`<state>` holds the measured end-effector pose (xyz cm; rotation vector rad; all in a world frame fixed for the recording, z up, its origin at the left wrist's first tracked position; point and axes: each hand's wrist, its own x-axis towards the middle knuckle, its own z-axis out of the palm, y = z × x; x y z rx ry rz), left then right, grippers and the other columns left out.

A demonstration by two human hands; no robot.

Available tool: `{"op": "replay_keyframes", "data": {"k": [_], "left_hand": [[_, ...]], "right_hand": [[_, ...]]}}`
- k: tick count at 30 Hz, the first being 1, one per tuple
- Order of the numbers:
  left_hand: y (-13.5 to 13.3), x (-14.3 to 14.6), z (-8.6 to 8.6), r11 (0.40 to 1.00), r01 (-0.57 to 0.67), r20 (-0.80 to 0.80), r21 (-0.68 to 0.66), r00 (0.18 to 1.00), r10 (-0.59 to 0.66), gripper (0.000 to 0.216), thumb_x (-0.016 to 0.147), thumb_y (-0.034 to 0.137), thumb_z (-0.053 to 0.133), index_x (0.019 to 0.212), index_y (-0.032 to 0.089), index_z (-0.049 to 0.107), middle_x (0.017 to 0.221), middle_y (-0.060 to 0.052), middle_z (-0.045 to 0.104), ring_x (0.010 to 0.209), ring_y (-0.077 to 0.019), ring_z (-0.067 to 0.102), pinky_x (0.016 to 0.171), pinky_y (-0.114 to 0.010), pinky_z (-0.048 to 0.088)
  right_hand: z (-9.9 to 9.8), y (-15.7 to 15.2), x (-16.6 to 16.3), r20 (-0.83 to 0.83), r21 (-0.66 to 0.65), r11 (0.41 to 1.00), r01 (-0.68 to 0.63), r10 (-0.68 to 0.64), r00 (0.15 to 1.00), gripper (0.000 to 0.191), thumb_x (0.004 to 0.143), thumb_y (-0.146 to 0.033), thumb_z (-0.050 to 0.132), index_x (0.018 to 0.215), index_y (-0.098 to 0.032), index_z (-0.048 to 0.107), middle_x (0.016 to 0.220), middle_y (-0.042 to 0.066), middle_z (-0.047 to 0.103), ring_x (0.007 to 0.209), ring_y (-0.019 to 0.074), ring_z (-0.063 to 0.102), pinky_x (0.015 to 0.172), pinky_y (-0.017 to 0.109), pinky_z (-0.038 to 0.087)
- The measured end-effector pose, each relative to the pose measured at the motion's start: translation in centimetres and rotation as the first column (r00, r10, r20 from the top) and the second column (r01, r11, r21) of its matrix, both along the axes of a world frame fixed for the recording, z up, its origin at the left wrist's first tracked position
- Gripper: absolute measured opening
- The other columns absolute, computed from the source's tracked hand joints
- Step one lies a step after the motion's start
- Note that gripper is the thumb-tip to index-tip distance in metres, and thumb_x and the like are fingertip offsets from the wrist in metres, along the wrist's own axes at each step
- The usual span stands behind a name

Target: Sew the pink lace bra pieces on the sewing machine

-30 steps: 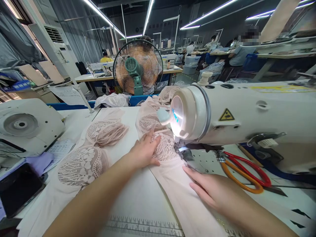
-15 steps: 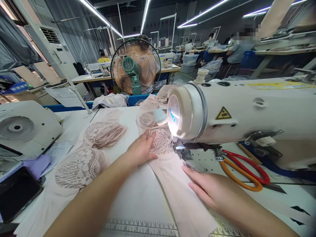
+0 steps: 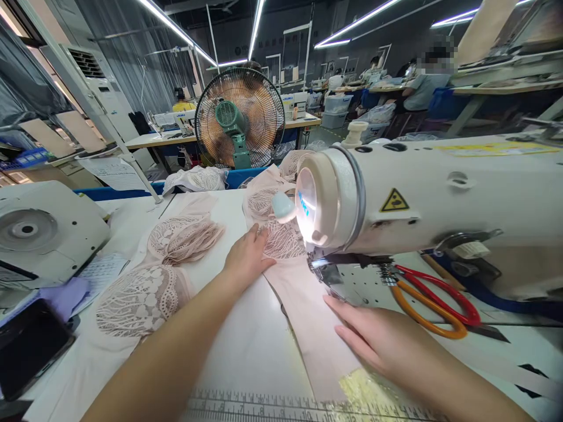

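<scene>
A pale pink garment of lace and smooth fabric [image 3: 308,316] lies across the white table [image 3: 246,363], its lace side by the presser foot of the white JUKI sewing machine [image 3: 422,199]. The left hand [image 3: 246,256] is spread open, fingers resting on the lace. The right hand [image 3: 365,331] lies on the plain fabric, 2 visible digits straight and slightly apart; neither hand grips anything. Scissors with red and orange handles [image 3: 474,313] lie right of it.

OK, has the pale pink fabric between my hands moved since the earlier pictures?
Yes, forward, away from you: the pale pink fabric lay across the printed ruler earlier; now its near end reaches only about the ruler's far edge.
</scene>
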<state>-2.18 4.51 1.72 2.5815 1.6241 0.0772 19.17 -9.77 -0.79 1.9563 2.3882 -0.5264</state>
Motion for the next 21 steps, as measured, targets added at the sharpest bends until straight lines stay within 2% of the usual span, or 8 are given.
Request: {"op": "replay_keyframes", "data": {"k": [4,5,7,10,12,14,19,21], "left_hand": [[-1.0,0.7,-0.1,0.984,0.023,0.012,0.175,1.0,-0.025,0.049,0.087,0.025,0.054,0.133,0.015,0.042,0.146,-0.015,0.034,0.129,-0.0277,0.039,0.105,-0.04,0.036],[-1.7,1.0,-0.1,0.976,0.08,0.028,0.2,0.996,-0.087,0.04,0.089,0.022,0.048,0.128,0.015,0.047,0.143,-0.014,0.04,0.127,-0.0263,0.041,0.103,-0.04,0.038],[-3.5,1.7,-0.2,0.936,0.296,0.043,0.193,0.95,-0.309,0.03,0.092,0.02,0.039,0.116,0.017,0.056,0.13,-0.011,0.053,0.116,-0.0228,0.051,0.095,-0.036,0.045],[-6.3,2.6,-0.5,0.757,0.651,-0.011,0.064,0.759,-0.651,0.027,0.092,0.029,0.042,0.096,0.015,0.065,0.107,-0.009,0.064,0.09,-0.0189,0.06,0.076,-0.03,0.052],[-7.5,2.9,-0.6,0.653,0.757,-0.071,0.013,0.652,-0.755,0.031,0.087,0.04,0.052,0.093,0.013,0.067,0.102,-0.009,0.064,0.084,-0.0191,0.059,0.07,-0.03,0.051],[-7.9,2.9,-0.5,0.609,0.793,-0.123,-0.001,0.604,-0.787,0.039,0.084,0.047,0.057,0.098,0.012,0.067,0.106,-0.009,0.063,0.086,-0.0204,0.058,0.068,-0.031,0.049],[-7.3,2.3,0.1,0.618,0.786,-0.156,0.004,0.611,-0.776,0.04,0.083,0.048,0.059,0.105,0.015,0.065,0.112,-0.006,0.062,0.085,-0.0188,0.055,0.062,-0.032,0.045],[-7.0,2.1,0.0,0.62,0.784,-0.154,0.027,0.616,-0.773,0.037,0.083,0.046,0.06,0.104,0.016,0.065,0.111,-0.005,0.063,0.085,-0.0182,0.054,0.061,-0.032,0.043]], "right_hand": [[-0.5,0.0,0.2,-0.016,0.051,0.999,-0.008,0.008,1.0,0.049,0.089,-0.032,0.029,0.132,-0.021,0.05,0.091,0.009,0.071,0.073,0.025,0.066,0.059,0.034,0.05],[-0.5,0.0,0.3,-0.023,0.068,0.998,-0.009,0.01,1.0,0.048,0.089,-0.031,0.03,0.131,-0.022,0.051,0.089,0.008,0.071,0.07,0.0245,0.066,0.057,0.033,0.049],[-0.3,0.0,0.4,-0.058,0.104,0.994,-0.019,0.025,0.998,0.046,0.088,-0.031,0.035,0.128,-0.024,0.054,0.083,0.007,0.071,0.066,0.0228,0.065,0.055,0.03,0.047],[0.6,-0.4,0.7,-0.173,0.126,0.99,-0.067,0.089,0.981,0.036,0.087,-0.03,0.041,0.116,-0.027,0.061,0.08,0.004,0.069,0.065,0.0199,0.063,0.056,0.026,0.045],[1.2,-0.7,0.8,-0.244,0.105,0.989,-0.104,0.127,0.961,0.028,0.087,-0.03,0.043,0.105,-0.027,0.064,0.081,0.004,0.069,0.065,0.0187,0.062,0.058,0.025,0.044],[1.6,-0.9,0.9,-0.271,0.075,0.99,-0.118,0.134,0.953,0.024,0.086,-0.031,0.044,0.096,-0.026,0.066,0.079,0.004,0.068,0.065,0.0186,0.06,0.058,0.026,0.044],[1.4,-1.0,1.0,-0.254,0.072,0.99,-0.12,0.135,0.958,0.023,0.085,-0.032,0.045,0.089,-0.026,0.067,0.073,0.004,0.067,0.061,0.0185,0.059,0.058,0.026,0.043],[1.2,-1.1,1.0,-0.226,0.121,0.988,-0.093,0.119,0.967,0.022,0.084,-0.033,0.046,0.089,-0.026,0.067,0.071,0.003,0.066,0.059,0.0176,0.058,0.057,0.026,0.043]]}}
